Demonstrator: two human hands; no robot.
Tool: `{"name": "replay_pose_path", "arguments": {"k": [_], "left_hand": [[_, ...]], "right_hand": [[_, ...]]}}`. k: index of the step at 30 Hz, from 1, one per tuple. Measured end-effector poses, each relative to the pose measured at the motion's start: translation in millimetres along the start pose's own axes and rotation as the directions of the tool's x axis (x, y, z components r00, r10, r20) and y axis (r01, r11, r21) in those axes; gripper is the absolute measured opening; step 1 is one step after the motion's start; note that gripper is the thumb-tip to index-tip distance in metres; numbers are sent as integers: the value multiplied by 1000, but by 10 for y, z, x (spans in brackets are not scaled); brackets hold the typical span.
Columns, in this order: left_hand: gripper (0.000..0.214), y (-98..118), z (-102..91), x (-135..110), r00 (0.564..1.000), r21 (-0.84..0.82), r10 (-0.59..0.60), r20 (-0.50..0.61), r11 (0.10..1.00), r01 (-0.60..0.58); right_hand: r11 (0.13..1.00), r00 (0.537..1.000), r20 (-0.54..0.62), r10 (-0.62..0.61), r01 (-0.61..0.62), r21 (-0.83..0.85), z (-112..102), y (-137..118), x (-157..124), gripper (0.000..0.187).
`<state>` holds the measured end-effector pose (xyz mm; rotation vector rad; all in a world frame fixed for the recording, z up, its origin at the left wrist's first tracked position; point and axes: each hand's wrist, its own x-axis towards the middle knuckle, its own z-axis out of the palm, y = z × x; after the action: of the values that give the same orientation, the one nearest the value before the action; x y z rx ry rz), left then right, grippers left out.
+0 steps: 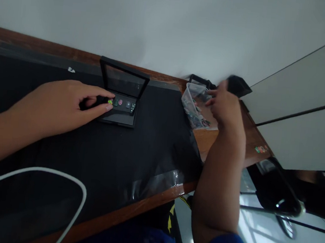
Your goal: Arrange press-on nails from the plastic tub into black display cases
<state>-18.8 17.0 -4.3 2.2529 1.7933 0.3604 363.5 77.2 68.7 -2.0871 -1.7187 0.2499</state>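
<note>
A: White cable [83,194] nearest the lens, looping below the left hand [62,99]. Main item?

B: Black case [119,117], right at the left hand's fingertips. Lid [123,80] raised behind them.

A: Left hand state?

B: Thumb and index either side of a yellow-green piece [110,101] in the case. Can't tell if it's actually pinched.

A: Done so far?

B: Case open, several small pieces in it. Rightward from those fingertips: pink piece [120,102], pale square piece [128,104], black-and-white piece [132,108].

A: Left?

B: Lid not down; loose pieces [205,122] lie in the clear bin [190,116], just left of the right hand [226,105]. Partway, I'd judge. Final count, can't say.

A: Right hand?

B: Blurry, at the bin's rim. Fingers look spread, nothing visible in them.

A: Further out?

B: Black-covered tabletop [147,151] under the left hand, white scrap [71,69] beyond it; dark boxy object [239,86] just past the right hand.
</note>
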Motion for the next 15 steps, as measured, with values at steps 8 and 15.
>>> {"name": "replay_pose_path", "arguments": {"k": [8, 15], "left_hand": [[66, -5, -26, -18, 1000, 1, 4, 23, 1000, -4], [65, -43, -11, -26, 1000, -17, 5, 27, 1000, -5]], "right_hand": [[971, 958, 183, 221, -199, -133, 132, 165, 108, 33], [952, 946, 252, 206, -135, -273, 123, 148, 76, 16]]}}
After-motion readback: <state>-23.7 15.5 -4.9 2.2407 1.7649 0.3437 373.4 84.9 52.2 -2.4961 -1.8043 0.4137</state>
